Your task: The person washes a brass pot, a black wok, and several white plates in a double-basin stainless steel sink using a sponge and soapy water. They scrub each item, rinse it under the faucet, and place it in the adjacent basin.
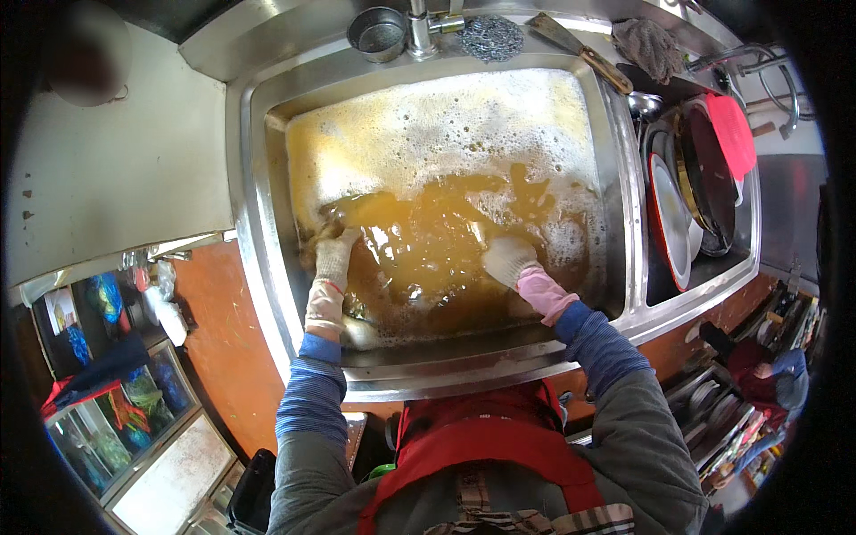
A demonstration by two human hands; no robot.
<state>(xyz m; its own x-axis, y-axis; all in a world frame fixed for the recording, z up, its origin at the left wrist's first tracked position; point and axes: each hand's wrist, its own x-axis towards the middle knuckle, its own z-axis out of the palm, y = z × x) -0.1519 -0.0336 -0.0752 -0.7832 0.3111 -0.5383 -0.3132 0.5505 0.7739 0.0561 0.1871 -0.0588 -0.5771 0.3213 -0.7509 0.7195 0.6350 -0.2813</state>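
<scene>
A stainless steel sink basin (612,200) in front of me holds murky brown water (414,254), with white foam (441,114) over its far half. My left hand (333,257), in a pale knit glove, dips into the water by the left wall. Something dark and blurred is at its fingertips; I cannot make out what it is. My right hand (509,259), gloved the same way with a pink cuff, reaches into the water right of the middle. Its fingers are under the surface, so any hold is hidden. A pale rounded shape (361,332) shows near the front wall.
Along the back ledge are a round metal tin (376,33), a faucet (421,30), a steel wool scourer (491,38), a wooden-handled scraper (582,53) and a grey rag (647,50). Plates (671,224) and a pink basket (730,134) fill the right basin. A person (762,371) is at lower right.
</scene>
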